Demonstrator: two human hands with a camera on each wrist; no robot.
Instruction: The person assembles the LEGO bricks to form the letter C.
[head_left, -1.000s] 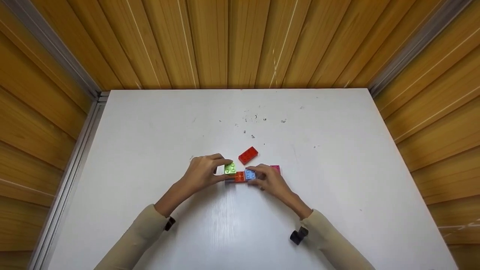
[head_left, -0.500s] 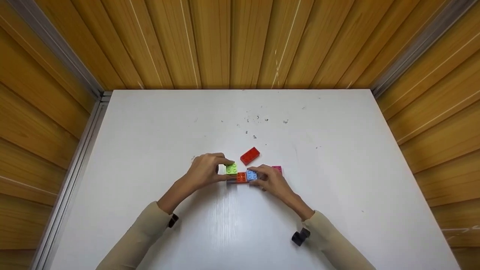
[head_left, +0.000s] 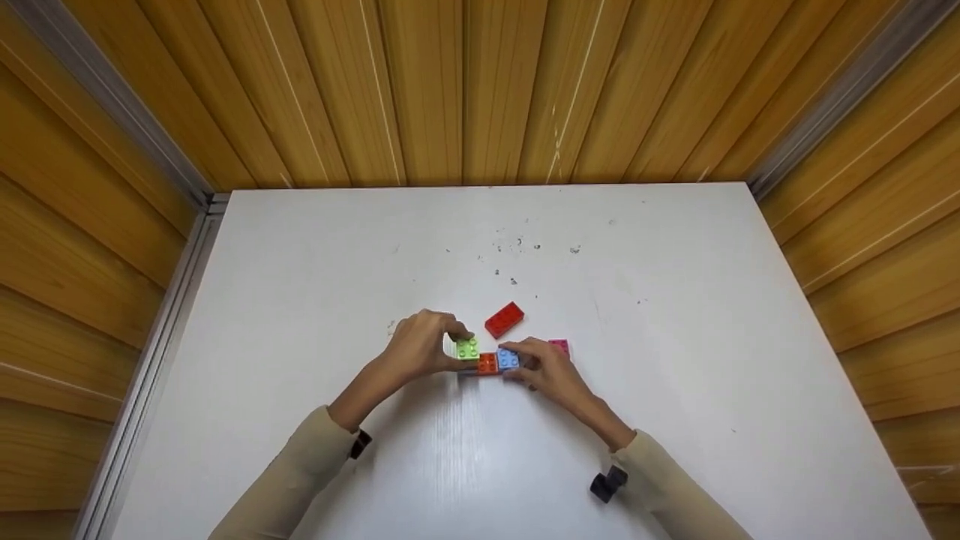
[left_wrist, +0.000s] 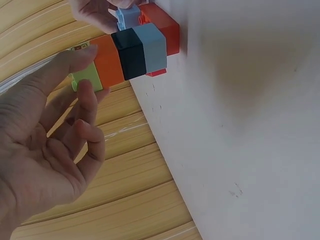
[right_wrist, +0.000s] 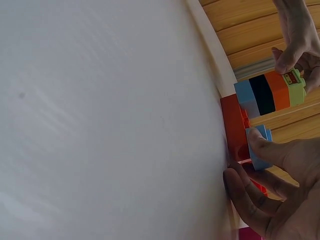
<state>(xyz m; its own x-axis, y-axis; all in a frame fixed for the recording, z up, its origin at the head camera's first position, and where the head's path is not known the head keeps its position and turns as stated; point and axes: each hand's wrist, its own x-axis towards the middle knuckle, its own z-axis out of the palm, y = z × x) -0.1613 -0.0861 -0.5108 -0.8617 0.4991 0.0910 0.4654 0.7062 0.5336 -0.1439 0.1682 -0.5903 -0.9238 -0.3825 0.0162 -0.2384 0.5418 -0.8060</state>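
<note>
My left hand (head_left: 421,346) pinches the light green brick (head_left: 467,349) at the top of a small stack. Below it, in the left wrist view, come an orange brick (left_wrist: 108,61), a black brick (left_wrist: 131,54) and a grey-blue brick (left_wrist: 152,47). The stack's grey-blue end meets one end of a longer red-orange brick (right_wrist: 234,127); whether it is fully seated I cannot tell. At that brick's other end sits a light blue brick (head_left: 508,358), held between the thumb and fingers of my right hand (head_left: 553,371). Those fingers partly hide both bricks.
A loose red brick (head_left: 504,320) lies at an angle just beyond the hands on the white table (head_left: 660,360). Partly behind the right hand shows a magenta brick (head_left: 559,346). Wood-patterned walls (head_left: 435,90) border the table's back and sides.
Both hands keep their holds on the same bricks. The whole view has shifted slightly, and the left hand's fingers have bent a little more around the green brick.
</note>
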